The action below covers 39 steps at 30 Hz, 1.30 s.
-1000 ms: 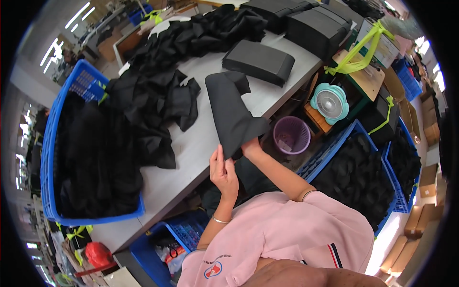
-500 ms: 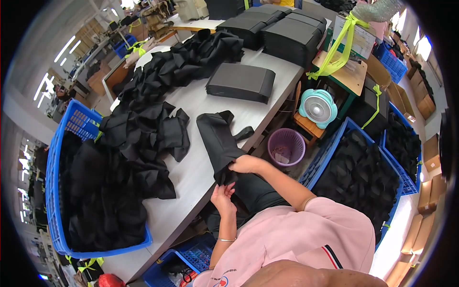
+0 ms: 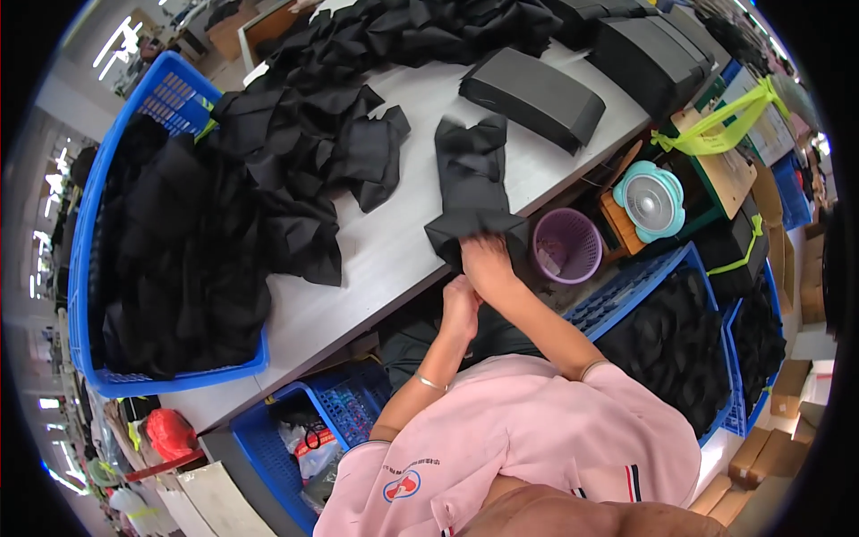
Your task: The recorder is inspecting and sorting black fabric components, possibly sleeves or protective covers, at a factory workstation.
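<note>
Leftmost, a blue crate (image 3: pixel 85 259) full of dark fabric sits on the grey table (image 3: pixel 376 259). Near the table's edge, the left hand (image 3: pixel 461 304) hangs curled below the right; its grip cannot be told. The right hand (image 3: pixel 486 259) pinches the black cloth piece (image 3: pixel 472 192) lying on the tabletop, beside a purple basket (image 3: pixel 567 246).

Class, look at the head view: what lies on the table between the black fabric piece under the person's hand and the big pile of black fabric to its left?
Between the black fabric piece and the pile of black fabric only bare grey table shows in the head view.
</note>
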Available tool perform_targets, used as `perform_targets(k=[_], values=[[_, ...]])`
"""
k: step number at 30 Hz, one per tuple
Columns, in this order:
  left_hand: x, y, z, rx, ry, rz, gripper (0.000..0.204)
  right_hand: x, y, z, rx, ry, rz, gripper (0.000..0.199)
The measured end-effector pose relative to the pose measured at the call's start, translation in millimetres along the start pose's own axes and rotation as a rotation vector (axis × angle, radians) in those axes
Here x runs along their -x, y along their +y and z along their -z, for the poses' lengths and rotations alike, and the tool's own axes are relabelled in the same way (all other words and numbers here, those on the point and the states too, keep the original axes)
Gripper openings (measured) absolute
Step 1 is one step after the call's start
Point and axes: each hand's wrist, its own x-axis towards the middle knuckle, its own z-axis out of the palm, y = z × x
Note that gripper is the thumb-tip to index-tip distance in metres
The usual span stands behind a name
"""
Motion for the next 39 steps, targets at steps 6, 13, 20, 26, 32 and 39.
perform_targets(k=[6, 13, 20, 26, 32, 39], values=[[-5, -7, 6, -0.072, 0.039, 0.001, 0.017, -18, 1, 3, 0.099, -0.362, -0.011, 0.027], [15, -2, 30, 0.006, 0.185, -0.385, 0.021, 4, -6, -9, 0.063, -0.160, 0.122, 0.028], [38, 29, 25, -0.211, 0.264, -0.394, 0.015, 12, 0, -7, -0.013, -0.152, 0.166, 0.032], [27, 96, 9, -0.706, 0.242, -0.784, 0.013, 33, 9, -7, -0.071, -0.272, 0.202, 0.031], [-79, 119, -7, -1.525, -0.580, -1.026, 0.043, 39, 8, 9, -0.117, -0.354, 0.265, 0.029], [-113, 116, 3, -2.039, -0.488, -0.977, 0.061, 40, 0, 23, -0.198, -0.374, 0.224, 0.028]])
